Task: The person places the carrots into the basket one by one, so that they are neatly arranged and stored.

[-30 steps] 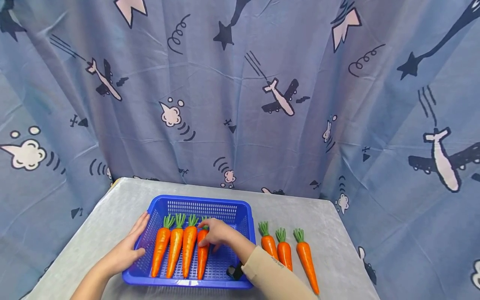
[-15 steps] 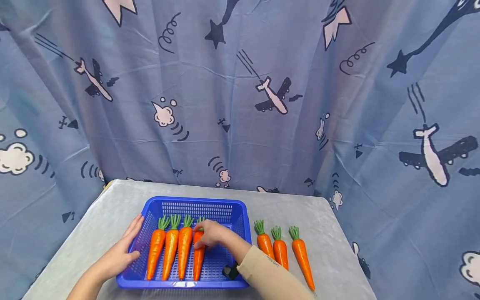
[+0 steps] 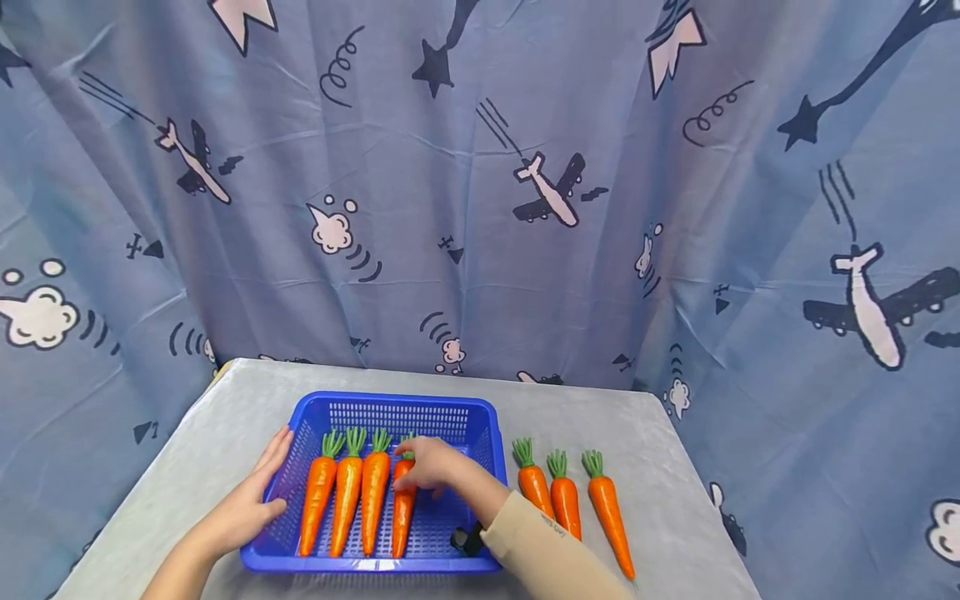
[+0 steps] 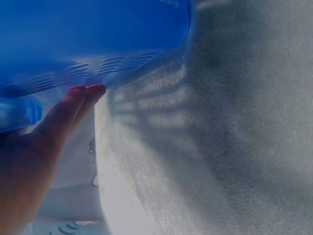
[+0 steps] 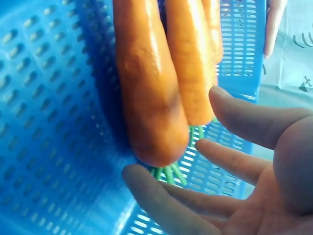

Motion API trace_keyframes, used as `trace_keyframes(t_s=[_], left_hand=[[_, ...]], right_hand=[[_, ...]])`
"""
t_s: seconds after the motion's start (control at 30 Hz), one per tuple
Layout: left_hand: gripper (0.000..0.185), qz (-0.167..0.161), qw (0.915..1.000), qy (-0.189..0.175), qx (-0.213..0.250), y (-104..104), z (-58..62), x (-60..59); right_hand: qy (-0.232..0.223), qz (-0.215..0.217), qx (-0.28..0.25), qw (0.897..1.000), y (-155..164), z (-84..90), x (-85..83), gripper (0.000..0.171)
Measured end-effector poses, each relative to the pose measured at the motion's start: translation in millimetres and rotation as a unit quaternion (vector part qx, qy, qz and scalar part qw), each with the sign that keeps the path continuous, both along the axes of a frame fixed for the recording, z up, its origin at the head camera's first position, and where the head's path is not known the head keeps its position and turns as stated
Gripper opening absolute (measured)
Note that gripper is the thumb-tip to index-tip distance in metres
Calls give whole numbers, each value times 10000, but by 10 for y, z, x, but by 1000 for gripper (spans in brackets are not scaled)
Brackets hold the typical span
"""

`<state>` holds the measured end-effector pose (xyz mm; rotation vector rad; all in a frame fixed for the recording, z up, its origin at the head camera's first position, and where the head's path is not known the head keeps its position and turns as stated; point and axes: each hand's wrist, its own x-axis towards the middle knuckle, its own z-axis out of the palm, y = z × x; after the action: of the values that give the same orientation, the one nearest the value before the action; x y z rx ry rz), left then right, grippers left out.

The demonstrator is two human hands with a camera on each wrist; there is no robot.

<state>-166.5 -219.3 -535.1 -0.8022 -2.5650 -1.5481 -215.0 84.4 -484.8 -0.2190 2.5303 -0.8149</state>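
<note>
A blue plastic basket (image 3: 375,565) holds several orange carrots with green tops, lying side by side. My left hand (image 3: 243,508) rests against the basket's left side, thumb near the rim; in the left wrist view, the fingers of that hand (image 4: 54,127) lie straight along the slotted wall. Inside the basket, my right hand (image 3: 435,465) is over the top of the rightmost carrot (image 3: 403,517). From the right wrist, the right hand (image 5: 234,191) has its thumb and fingers spread around the top end of this carrot (image 5: 149,98), with visible gaps between them.
To the basket's right, three more carrots lie on the grey-white tabletop (image 3: 645,433): one nearest the basket (image 3: 534,487), a middle one (image 3: 565,504) partly behind the sleeve (image 3: 551,550), and an outer one (image 3: 611,525). A patterned blue curtain (image 3: 405,208) hangs behind.
The head view shifts slightly. Both hands and the carrots keep almost the same places relative to the basket.
</note>
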Motion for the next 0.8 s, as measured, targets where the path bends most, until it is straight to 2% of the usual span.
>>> trace_keyframes(t_s=[0.1, 0.27, 0.53, 0.67, 0.8], left_hand=[[95, -4, 10000, -19, 12, -9, 11, 9], [94, 10, 10000, 7, 17, -4, 18, 13], [94, 13, 10000, 79, -3, 18, 19, 21], [94, 24, 10000, 65, 39, 25, 20, 32], [94, 19, 10000, 65, 28, 33, 21, 30]], right_hand=[[191, 61, 53, 9998, 22, 45, 8, 53], [366, 37, -291, 9989, 144, 142, 26, 50], [927, 172, -473, 9944, 405, 263, 80, 48], [755, 87, -1190, 9900, 587, 306, 110, 46], [691, -94, -2106, 9751, 801, 344, 141, 44]])
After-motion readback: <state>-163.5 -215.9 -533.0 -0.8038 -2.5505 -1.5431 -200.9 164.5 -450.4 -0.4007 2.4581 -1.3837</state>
